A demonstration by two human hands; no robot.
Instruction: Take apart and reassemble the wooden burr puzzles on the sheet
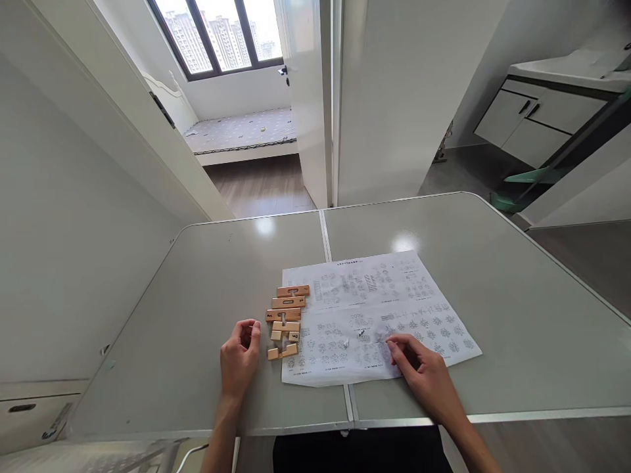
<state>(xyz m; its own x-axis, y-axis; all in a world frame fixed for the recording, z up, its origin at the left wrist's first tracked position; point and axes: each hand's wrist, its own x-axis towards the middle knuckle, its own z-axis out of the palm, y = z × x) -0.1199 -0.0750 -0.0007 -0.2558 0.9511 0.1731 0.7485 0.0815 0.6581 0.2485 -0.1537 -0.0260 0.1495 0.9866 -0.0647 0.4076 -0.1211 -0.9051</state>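
Note:
My left hand (240,355) rests on the table just left of a column of wooden puzzle pieces, not touching them. Its fingers are curled in, thumb against forefinger, with nothing seen inside. The darker notched pieces, including the top wooden piece (292,291) and the third wooden piece (283,315), lie above paler ones. A pale piece (284,326) bears a number, and another pale piece (282,352) is nearest me. The column partly overlaps the left edge of a creased printed diagram sheet (340,322). My right hand (419,369) lies on the sheet's lower right, fingers curled and closed, holding nothing visible.
The pale folding table (517,328) has a metal seam (351,404) down its middle and metal edging. Beyond stand a white door (308,98) and a bed (241,131) under a window. At far right is a white cabinet (537,118).

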